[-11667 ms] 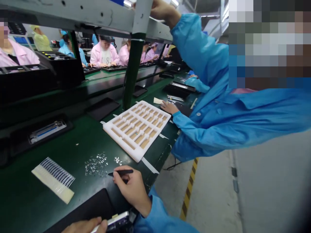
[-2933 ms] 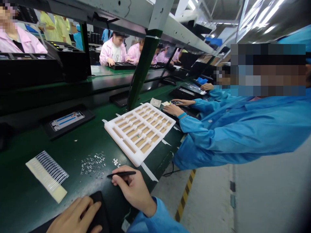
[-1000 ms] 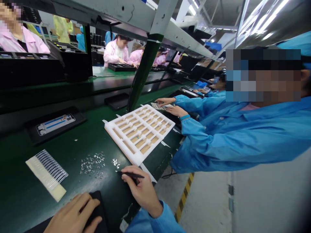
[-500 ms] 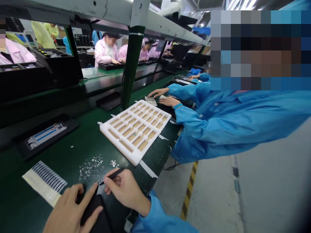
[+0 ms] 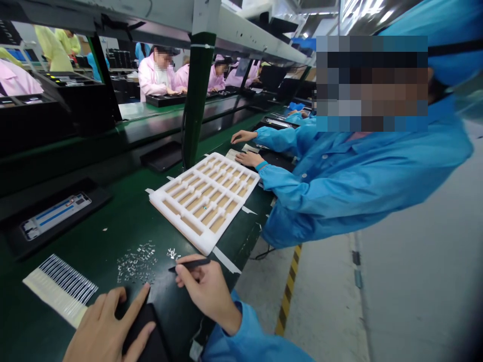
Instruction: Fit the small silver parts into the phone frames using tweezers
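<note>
1. Workstation: A green workbench (image 5: 86, 231) runs across the view from 9 o'clock to 1 o'clock. A co-worker in a blue smock (image 5: 350, 191) works at 2 o'clock, hands near the far end of the white foam tray.

2. Hazards: The loose small metal parts (image 5: 136, 264) lie unconfined on the bench at 11 o'clock. A sleeve or hand sweeping across them can scatter them. Excess pressure at the tweezer tips can flick a part away or damage it.

3. Containers: The white foam tray (image 5: 177, 226) stands at 12 o'clock, with rows of tan-floored pockets. One tiny green part (image 5: 206, 206) lies near its centre. A black fixture (image 5: 13, 241) at 10 o'clock holds a blue-and-white panel (image 5: 55, 218). A striped strip on cream backing (image 5: 60, 289) lies at 9 o'clock.

4. Hands: The left hand (image 5: 107, 327), at 7 o'clock, rests with fingers spread and open on a black pad (image 5: 141, 332). The right hand (image 5: 207, 286), at 6 o'clock, has its fingers closed in a pen grip around black tweezers (image 5: 190, 264).

5. Tool tip: The tweezer tips point toward a small cluster of parts (image 5: 172, 253), just apart from it. Whether they hold a part cannot be determined.
</note>
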`<state>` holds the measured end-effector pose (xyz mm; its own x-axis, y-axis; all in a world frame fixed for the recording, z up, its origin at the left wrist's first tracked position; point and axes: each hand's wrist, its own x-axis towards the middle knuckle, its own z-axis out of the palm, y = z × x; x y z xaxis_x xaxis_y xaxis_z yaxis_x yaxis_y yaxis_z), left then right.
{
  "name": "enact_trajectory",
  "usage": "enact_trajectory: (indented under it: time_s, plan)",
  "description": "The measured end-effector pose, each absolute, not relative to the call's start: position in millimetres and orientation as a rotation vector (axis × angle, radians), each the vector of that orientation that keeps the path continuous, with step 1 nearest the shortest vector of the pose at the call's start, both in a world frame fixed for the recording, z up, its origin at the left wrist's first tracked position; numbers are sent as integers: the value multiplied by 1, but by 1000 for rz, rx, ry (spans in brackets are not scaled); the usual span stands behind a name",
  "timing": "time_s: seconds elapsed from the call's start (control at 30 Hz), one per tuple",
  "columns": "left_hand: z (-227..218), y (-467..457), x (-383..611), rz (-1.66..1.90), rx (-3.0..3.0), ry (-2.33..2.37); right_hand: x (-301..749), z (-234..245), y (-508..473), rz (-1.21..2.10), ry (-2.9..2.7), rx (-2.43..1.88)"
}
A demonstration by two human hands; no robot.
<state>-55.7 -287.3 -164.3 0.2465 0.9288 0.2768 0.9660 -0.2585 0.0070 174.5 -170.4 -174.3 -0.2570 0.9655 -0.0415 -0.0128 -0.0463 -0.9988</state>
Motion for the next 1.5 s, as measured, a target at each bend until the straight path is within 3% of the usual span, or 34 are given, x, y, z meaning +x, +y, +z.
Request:
enact_trajectory:
  time_s: [0.2,0.87,1.07,1.2,1.5]
  plan:
    - [-172,-292,-55,-332,-2347,-1833,199,-178,-163,1221,-1448,-1053]
    - [-176,-292,-54,-370,-2355,-1875,200,-174,-163,1152,-1618,-973]
    - [-174,-293,-52,-392,-2375,-1901,203,-179,-167,906,-1499,-1099]
    - [-173,-295,-50,-387,-2374,-1938,208,-178,-173,691,-1659,-1064]
    - [-180,-294,-51,-409,-2349,-1907,184,-169,-172,641,-2133,-955]
